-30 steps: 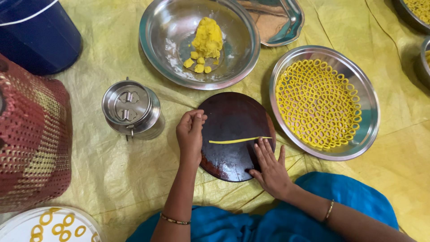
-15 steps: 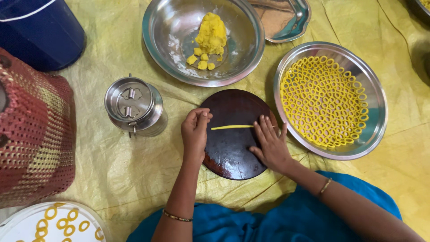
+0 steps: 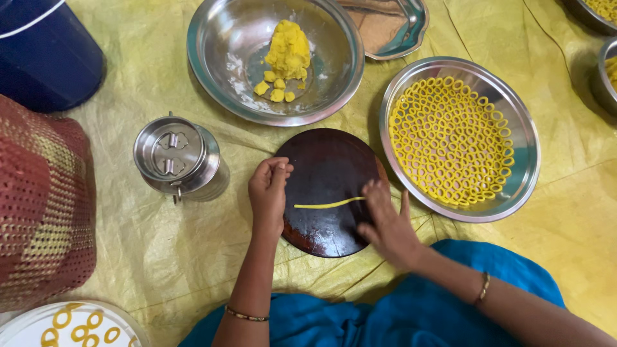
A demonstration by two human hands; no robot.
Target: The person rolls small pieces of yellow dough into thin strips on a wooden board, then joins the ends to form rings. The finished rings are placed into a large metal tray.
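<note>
A thin yellow dough strand [image 3: 324,205] lies across a round dark wooden board [image 3: 328,167] on the yellow sheet. My right hand [image 3: 385,225] rests flat over the strand's right end, fingers spread and blurred. My left hand [image 3: 268,191] sits on the board's left edge, fingers curled, just left of the strand and apart from it. A steel bowl [image 3: 212,71] behind the board holds a lump of yellow dough [image 3: 288,48] and a few small pieces.
A steel plate [image 3: 524,177] full of yellow dough rings [image 3: 450,138] lies right of the board. A lidded steel container [image 3: 177,157] stands to the left. A blue bucket [image 3: 45,51], a red woven basket [image 3: 38,205] and a white plate [image 3: 26,324] with rings lie further left.
My right hand has slid back and forth over the strand and now covers its right end. The left hand has stayed at the board's left edge.
</note>
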